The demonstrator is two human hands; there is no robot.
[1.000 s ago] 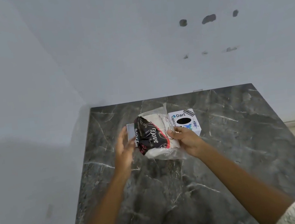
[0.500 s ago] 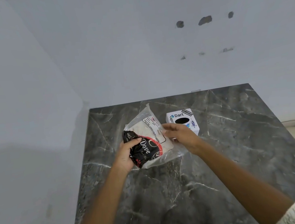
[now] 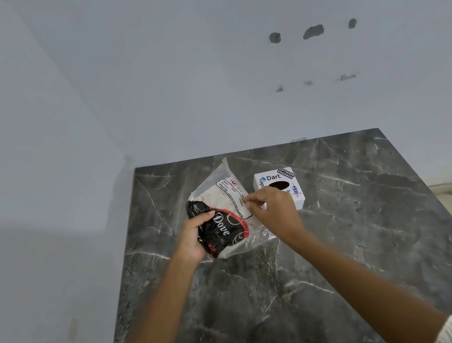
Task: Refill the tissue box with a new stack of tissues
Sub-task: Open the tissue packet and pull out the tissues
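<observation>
The left hand grips the near, black end of a plastic tissue pack, held above a dark marble counter. The right hand pinches the pack's wrapper at its right edge. A white tissue box sits just right of the pack, partly behind that hand.

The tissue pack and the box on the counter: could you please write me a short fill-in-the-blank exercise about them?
1. The left hand grips the end of the tissue pack printed with the brand word ____.
2. The right hand pinches the pack's clear ____ wrapper.
3. The white tissue box beside the pack bears the word ____ on top.
4. Pack and box are over a dark ____-patterned countertop.

Missing words: Dove; plastic; Dart; marble
</observation>
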